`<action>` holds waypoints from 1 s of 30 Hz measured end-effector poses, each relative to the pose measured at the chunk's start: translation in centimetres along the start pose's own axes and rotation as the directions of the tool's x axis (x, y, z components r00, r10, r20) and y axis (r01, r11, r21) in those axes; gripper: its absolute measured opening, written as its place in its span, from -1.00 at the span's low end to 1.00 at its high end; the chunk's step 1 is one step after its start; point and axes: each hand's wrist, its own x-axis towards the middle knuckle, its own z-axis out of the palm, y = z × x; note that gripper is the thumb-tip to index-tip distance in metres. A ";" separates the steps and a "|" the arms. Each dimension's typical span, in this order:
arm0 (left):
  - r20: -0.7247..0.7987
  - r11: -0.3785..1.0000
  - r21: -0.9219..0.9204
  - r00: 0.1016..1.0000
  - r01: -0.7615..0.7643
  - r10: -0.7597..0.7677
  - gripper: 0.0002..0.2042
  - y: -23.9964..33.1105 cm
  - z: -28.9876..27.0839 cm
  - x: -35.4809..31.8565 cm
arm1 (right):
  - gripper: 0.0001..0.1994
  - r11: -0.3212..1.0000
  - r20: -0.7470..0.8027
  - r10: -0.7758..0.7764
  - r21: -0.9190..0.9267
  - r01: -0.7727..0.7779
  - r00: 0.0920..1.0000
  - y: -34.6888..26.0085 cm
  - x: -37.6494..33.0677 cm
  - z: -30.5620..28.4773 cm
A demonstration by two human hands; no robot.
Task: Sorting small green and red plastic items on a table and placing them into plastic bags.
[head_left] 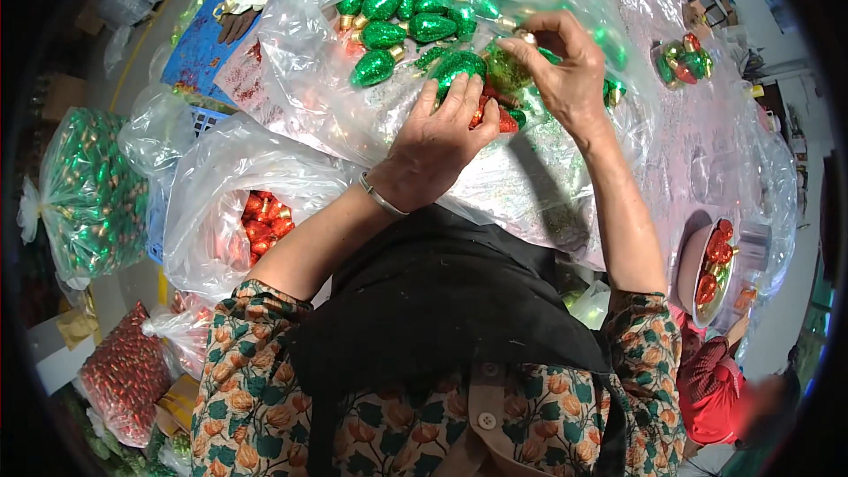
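Glittery bulb-shaped ornaments fill the space under both hands. My left hand [442, 137], a metal bangle on its wrist, curls its fingers over a bunch with a large green ornament [459, 69] and a red ornament [505, 121]. My right hand [570, 66] pinches the gold cap [527, 36] of a yellow-green ornament [506, 69], which rests against the bunch. What ties the bunch together is hidden by my fingers. Several loose green ornaments [383, 35] lie beyond my left hand on a clear plastic bag [305, 71].
Red ornaments [265, 223] show in an open plastic bag [199, 212] by my left forearm. Tied bags of green ornaments [95, 190] and red ornaments [128, 375] stand at far left. On the right are a mixed bunch [683, 62] and a bowl [692, 261]. A person in red [711, 389] is lower right.
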 end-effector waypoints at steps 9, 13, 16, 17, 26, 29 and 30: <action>0.008 1.000 -0.008 1.000 0.001 -0.001 -0.61 0.1 0.0 0.0 | -0.77 0.998 -0.070 -0.058 0.027 0.060 0.996 -0.2 1.3 -0.5; -0.002 1.000 -0.023 1.000 0.003 -0.004 -0.61 0.0 0.1 0.1 | -0.83 0.978 -0.099 -0.197 -0.081 0.190 0.975 -0.7 -0.7 0.0; 0.001 1.000 -0.013 1.000 0.018 -0.018 -0.61 -0.1 0.1 -0.1 | -0.76 0.990 -0.253 -0.134 0.005 0.140 0.958 -0.5 -2.6 0.8; 0.008 1.000 0.001 1.000 0.025 -0.025 -0.62 -0.2 0.1 -0.2 | -0.76 0.990 -0.248 -0.138 0.007 0.144 0.959 -0.6 -3.4 0.9; -0.001 0.995 -0.104 1.000 -0.009 0.009 -0.62 -0.4 0.1 0.2 | -0.75 0.885 0.246 0.132 -0.465 -0.003 0.960 -3.3 -2.8 -1.1; -0.036 0.989 -0.143 0.999 -0.027 0.022 -0.63 -0.7 0.1 -0.1 | -0.74 0.801 0.369 0.041 -0.568 0.190 0.929 -3.7 -2.3 -1.3; -0.054 0.986 -0.163 0.998 -0.035 0.026 -0.63 -0.8 0.0 -0.2 | -0.75 0.801 0.397 0.086 -0.573 0.174 0.914 -3.9 -1.9 -1.4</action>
